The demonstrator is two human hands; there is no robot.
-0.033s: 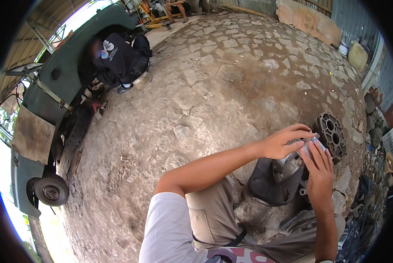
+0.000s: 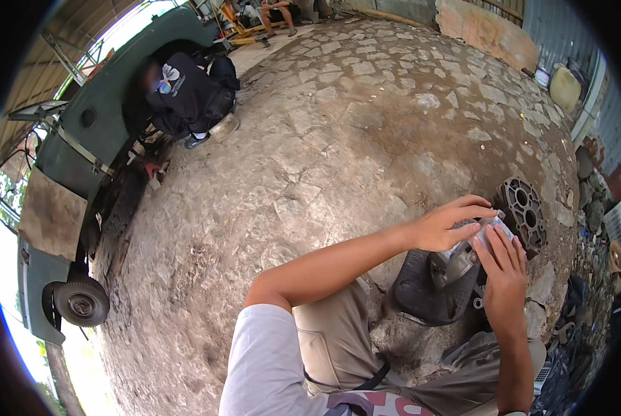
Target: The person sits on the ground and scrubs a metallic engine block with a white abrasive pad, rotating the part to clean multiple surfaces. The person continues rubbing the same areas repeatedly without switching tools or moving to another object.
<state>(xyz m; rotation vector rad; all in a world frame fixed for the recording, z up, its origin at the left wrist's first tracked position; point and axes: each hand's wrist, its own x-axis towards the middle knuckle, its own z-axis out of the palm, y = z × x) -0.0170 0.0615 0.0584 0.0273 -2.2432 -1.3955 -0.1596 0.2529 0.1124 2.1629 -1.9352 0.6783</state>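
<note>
A silver-grey metal casting [image 2: 452,269] stands tilted on a black, pan-shaped part [image 2: 425,291] in front of my knees. My left hand [image 2: 449,225] grips its upper end, thumb and fingers on either side of the pale top face [image 2: 491,227]. My right hand [image 2: 504,267] lies on that same face, fingers stretched out and close together. Whether a thin sheet covers the face, I cannot tell. Just beyond my fingers is a dark metal plate with round holes [image 2: 523,211]. The casting's far side is hidden by my hands.
A ring-ended metal part [image 2: 478,303] lies beside the black part. Rubble and dark plastic bags [image 2: 567,374] line the right side. At left stands a green vehicle [image 2: 95,118], where a person in black [image 2: 193,93] crouches. Uneven stone paving [image 2: 290,194] stretches between.
My right hand has shifted very slightly to the left on the casting's pale face. Everything else looks the same.
</note>
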